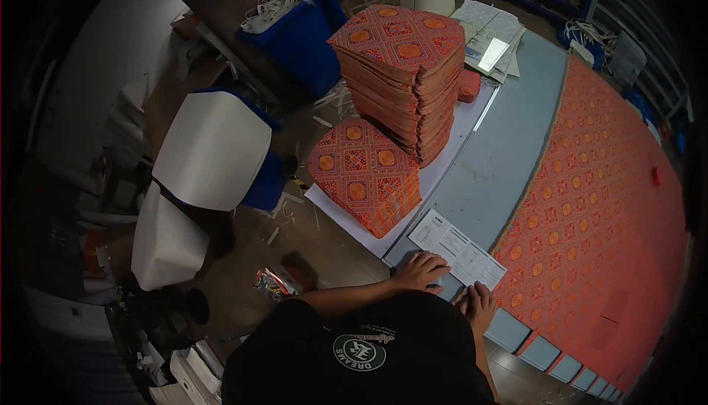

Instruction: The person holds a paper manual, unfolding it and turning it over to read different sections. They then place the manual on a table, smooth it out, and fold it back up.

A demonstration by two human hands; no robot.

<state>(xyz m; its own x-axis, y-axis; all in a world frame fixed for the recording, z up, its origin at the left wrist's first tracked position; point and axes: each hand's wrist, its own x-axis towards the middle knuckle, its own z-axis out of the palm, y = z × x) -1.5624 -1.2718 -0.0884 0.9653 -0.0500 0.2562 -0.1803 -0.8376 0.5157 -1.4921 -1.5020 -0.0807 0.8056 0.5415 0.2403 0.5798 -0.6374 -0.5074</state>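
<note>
A printed white sheet [457, 248] lies on the grey tabletop at its near edge, beside the patterned fabric. My left hand [422, 271] rests on the sheet's near left edge, fingers stretched out and apart. Close to the sheet's lower right edge lies my right hand [481, 306], its fingers spread and slightly bent beside the fabric border. Neither hand visibly lifts anything. The large red-orange patterned fabric [582, 221] covers the right part of the table. To the left stand a tall stack of matching cut fabric pieces [398, 73] and a lower pile [361, 169].
Papers and a pale board [490, 36] lie at the table's far end. A blue bin [302, 44] with white scraps stands behind on the littered floor. White curved panels [214, 147] are at left. A small red object [657, 176] sits on the fabric.
</note>
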